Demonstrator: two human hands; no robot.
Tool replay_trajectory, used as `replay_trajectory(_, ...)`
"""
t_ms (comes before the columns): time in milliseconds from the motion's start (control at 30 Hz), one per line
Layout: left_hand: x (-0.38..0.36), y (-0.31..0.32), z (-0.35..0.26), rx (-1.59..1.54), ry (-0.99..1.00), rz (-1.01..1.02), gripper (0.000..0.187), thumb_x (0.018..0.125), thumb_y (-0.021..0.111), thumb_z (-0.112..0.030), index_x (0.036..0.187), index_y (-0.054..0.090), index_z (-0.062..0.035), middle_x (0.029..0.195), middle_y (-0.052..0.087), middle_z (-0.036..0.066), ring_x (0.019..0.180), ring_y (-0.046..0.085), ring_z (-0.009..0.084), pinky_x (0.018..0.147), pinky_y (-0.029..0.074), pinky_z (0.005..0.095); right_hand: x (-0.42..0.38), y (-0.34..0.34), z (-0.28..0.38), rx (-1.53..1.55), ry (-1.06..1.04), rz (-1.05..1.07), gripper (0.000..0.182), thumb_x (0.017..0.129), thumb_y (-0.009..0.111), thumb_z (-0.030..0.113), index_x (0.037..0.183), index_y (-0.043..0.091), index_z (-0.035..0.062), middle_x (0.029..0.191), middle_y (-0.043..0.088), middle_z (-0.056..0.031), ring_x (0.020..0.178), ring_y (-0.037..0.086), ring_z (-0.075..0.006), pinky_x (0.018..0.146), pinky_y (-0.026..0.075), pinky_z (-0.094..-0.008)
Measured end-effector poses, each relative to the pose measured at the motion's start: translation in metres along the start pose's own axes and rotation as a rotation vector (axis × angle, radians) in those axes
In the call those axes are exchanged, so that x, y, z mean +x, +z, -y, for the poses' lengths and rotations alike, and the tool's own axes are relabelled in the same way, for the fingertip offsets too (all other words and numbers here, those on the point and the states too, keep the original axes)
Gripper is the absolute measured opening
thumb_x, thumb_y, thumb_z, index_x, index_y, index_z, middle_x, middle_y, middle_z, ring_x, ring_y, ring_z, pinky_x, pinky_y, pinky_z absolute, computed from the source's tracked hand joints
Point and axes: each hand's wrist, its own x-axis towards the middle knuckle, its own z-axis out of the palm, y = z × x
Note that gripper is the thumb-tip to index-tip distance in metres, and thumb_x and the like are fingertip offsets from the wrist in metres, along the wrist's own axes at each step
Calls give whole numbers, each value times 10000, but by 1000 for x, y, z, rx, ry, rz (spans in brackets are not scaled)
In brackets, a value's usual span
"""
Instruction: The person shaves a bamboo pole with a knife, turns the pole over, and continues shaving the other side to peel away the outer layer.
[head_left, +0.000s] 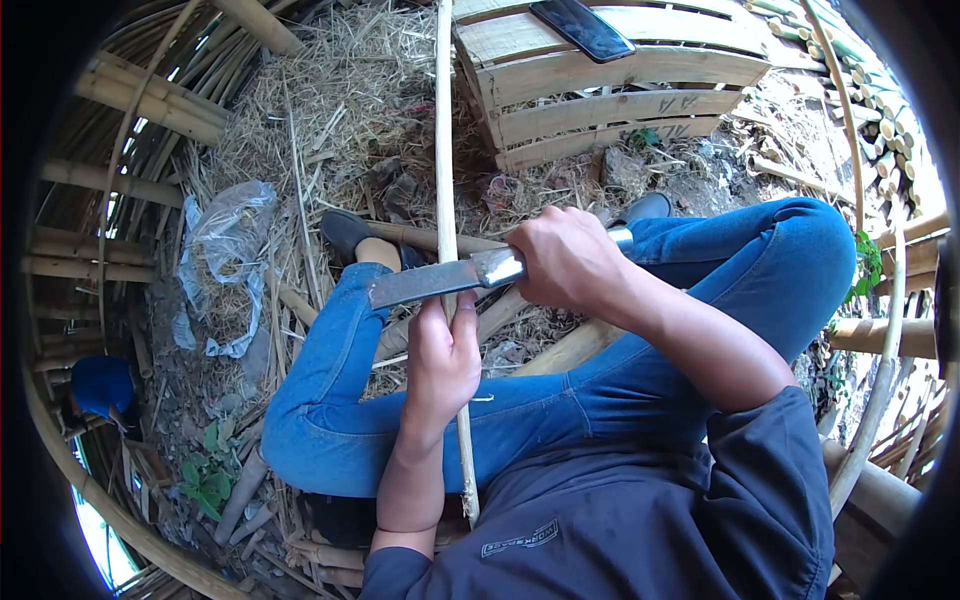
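Left hand (440,360) clenched around a thin bamboo strip (445,180), held upright over the lap and reaching up past a wooden pallet (600,90). Right hand (565,262) grasping the handle of a broad knife (430,283), blade laid crosswise against the strip just above the left grip. Phone (580,28) atop the pallet; plastic bag (225,250) on straw beside the knee.

The person wears a dark navy shirt (640,510) with short sleeves, and a small printed logo patch (518,538) with pale lettering sits at about seven o'clock on it. Blue denim jeans (560,400) cover both legs. Dark slip-on shoes (346,231) are worn, with bare ankles showing.
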Motion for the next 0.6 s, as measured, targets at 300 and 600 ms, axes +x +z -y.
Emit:
replay_trajectory(300,2,2,-6,185,154,-120,186,1033,488,-164,1008,572,0,663,550,121,580,540,279,547,399,409,6,2,-8,8,23,-79,106,654,660,112,688,685,15,668,642,-247,657,661,-430,653,553,-485)
replay_trajectory(600,0,3,-8,230,185,-165,176,1013,498,-135,990,585,17,664,585,197,593,594,394,563,421,474,16,9,-15,3,53,-55,111,666,653,123,701,688,24,684,653,-230,690,673,-412,689,558,-488)
